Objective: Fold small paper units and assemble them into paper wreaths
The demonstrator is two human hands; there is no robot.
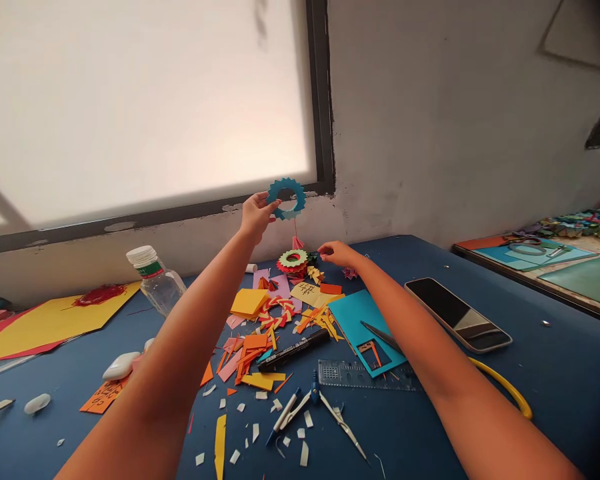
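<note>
My left hand is raised above the table, its thumb and fingers gripping a blue folded-paper ring with a toothed edge. Beneath the ring a thin red thread runs down to a small pink paper piece. Just under that lie green and red paper rings, one on top of the other. My right hand hovers to their right with loosely bent fingers, and nothing shows in it. A small dark green paper shape is close to its fingertips. A red-and-yellow paper ring lies nearer.
Paper scraps surround a black marker, a compass and a clear ruler. Scissors rest on blue paper, partly behind my right forearm. A phone lies right, a clear bottle stands left.
</note>
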